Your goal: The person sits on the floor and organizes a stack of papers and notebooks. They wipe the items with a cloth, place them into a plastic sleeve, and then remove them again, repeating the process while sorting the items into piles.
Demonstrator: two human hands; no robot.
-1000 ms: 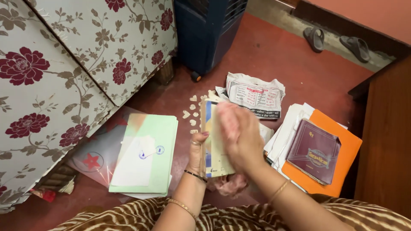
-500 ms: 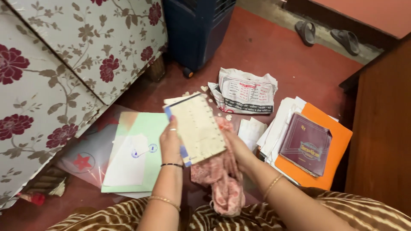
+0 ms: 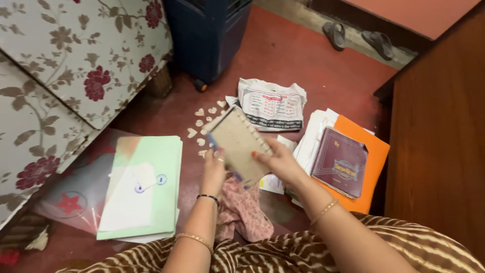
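Note:
A beige spiral-bound notebook (image 3: 238, 143) is held up over the red floor, tilted, by both hands. My left hand (image 3: 213, 169) grips its lower left edge, near a blue cover edge. My right hand (image 3: 279, 162) holds its right side with the fingers on the cover. Below the hands a pink patterned cloth (image 3: 246, 211) lies crumpled on the floor. Several small pale heart-shaped cut-outs (image 3: 198, 124) are scattered on the floor just beyond the notebook.
A green folder stack (image 3: 146, 187) lies at left over a clear plastic sleeve (image 3: 70, 194). A maroon booklet (image 3: 340, 162) rests on an orange folder (image 3: 374, 162) and white papers at right. A folded printed bag (image 3: 273, 103), blue wheeled unit (image 3: 207, 35), floral furniture (image 3: 65, 76), wooden cabinet (image 3: 439, 131) surround.
The notebook has risen off the floor and turned from edge-on to face-up and tilted. Both hands now hold it higher, and the pink cloth lies uncovered below.

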